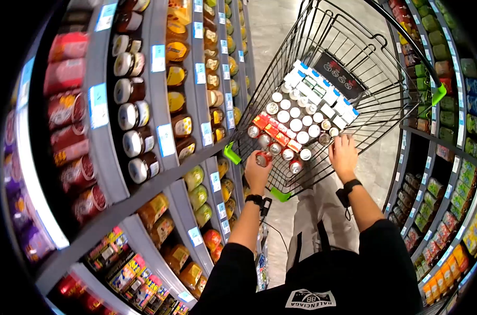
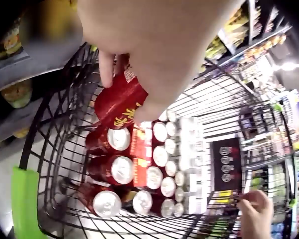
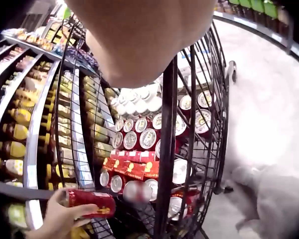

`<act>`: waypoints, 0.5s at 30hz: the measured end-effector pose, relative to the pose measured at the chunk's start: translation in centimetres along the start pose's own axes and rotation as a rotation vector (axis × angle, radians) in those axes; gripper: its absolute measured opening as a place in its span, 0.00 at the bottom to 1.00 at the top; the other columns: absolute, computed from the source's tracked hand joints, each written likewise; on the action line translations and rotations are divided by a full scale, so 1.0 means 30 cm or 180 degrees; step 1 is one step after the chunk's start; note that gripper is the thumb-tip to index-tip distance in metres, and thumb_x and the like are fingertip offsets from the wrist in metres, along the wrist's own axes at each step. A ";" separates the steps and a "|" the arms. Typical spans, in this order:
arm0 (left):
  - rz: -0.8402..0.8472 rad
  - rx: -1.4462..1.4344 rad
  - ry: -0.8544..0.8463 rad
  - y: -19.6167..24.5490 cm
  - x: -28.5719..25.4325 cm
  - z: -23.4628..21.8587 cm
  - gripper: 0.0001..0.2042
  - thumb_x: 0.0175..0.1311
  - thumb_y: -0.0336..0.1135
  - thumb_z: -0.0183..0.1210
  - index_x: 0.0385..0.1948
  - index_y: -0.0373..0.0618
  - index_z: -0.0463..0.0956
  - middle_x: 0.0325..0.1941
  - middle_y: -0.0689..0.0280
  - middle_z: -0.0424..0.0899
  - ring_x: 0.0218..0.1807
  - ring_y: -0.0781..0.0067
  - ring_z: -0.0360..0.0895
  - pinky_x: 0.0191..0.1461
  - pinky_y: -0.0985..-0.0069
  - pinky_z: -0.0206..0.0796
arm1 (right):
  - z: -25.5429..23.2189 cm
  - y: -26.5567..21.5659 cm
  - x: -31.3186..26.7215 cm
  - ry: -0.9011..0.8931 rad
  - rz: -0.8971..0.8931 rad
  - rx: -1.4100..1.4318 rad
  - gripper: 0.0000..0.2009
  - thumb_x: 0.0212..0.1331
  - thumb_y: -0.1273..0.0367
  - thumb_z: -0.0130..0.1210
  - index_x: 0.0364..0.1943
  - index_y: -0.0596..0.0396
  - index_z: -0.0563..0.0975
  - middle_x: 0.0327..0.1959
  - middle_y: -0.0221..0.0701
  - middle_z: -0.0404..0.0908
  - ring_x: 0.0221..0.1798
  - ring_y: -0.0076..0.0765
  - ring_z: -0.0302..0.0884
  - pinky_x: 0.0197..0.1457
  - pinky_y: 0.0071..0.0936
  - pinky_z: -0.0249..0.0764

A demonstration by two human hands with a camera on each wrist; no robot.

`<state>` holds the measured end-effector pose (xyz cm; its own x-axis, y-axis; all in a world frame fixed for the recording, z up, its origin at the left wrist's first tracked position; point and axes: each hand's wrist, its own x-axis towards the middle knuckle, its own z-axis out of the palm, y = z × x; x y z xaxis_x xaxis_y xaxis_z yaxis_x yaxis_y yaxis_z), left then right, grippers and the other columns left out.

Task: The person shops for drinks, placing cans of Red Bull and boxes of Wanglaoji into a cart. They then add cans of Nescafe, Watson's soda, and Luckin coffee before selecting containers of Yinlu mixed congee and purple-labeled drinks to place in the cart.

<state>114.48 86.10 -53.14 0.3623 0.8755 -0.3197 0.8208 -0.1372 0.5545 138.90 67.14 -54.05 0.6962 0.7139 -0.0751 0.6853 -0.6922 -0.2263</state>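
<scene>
My left hand point(image 1: 258, 172) grips a red can point(image 3: 92, 203) at the left side of the black wire cart, fingers and thumb curled round it. Under it in the cart stand rows of cans point(image 1: 296, 125) with silver tops, and small red boxes point(image 1: 276, 132) lie in a line between them. White bottles and cartons with blue edges point(image 1: 322, 90) fill the part beyond. My right hand point(image 1: 344, 156) is at the cart's near right edge, fingers bent at the wire rim beside the cans; in the left wrist view the hand point(image 2: 256, 214) shows small, its grip unclear.
A shelf of jars point(image 1: 131, 115) and bottles with price tags runs along the left. On the right stands another shelf of packets point(image 1: 443, 231). The cart has green corner pieces point(image 1: 281, 195) and a dark sign panel point(image 1: 335, 73). Grey floor point(image 1: 277, 26) shows between the shelves.
</scene>
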 end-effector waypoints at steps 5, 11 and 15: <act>-0.0239 0.1360 -0.0229 -0.096 0.165 0.102 0.28 0.50 0.34 0.74 0.55 0.47 0.74 0.55 0.57 0.82 0.59 0.49 0.74 0.59 0.54 0.72 | 0.034 0.020 -0.001 0.0298 -0.0266 0.0094 0.12 0.50 0.68 0.66 0.40 0.48 0.79 0.45 0.28 0.80 0.52 0.40 0.78 0.42 0.36 0.83; -0.0123 0.1596 -0.0209 -0.185 0.341 0.196 0.26 0.52 0.35 0.74 0.50 0.42 0.69 0.52 0.50 0.80 0.55 0.39 0.77 0.55 0.49 0.75 | 0.031 0.029 0.010 0.0283 -0.0422 0.0149 0.09 0.47 0.70 0.63 0.35 0.47 0.79 0.39 0.25 0.80 0.38 0.35 0.78 0.34 0.34 0.76; -0.0295 0.1595 -0.0098 -0.225 0.360 0.227 0.28 0.53 0.35 0.74 0.54 0.42 0.69 0.57 0.51 0.78 0.58 0.40 0.75 0.59 0.52 0.73 | 0.036 0.032 0.000 0.0197 -0.0395 0.0240 0.09 0.47 0.70 0.63 0.34 0.46 0.78 0.38 0.24 0.80 0.35 0.34 0.78 0.33 0.34 0.75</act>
<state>115.86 93.32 -65.58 0.2844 0.8816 -0.3767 0.9584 -0.2714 0.0885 139.32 66.60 -55.33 0.6205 0.7840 0.0176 0.7506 -0.5873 -0.3027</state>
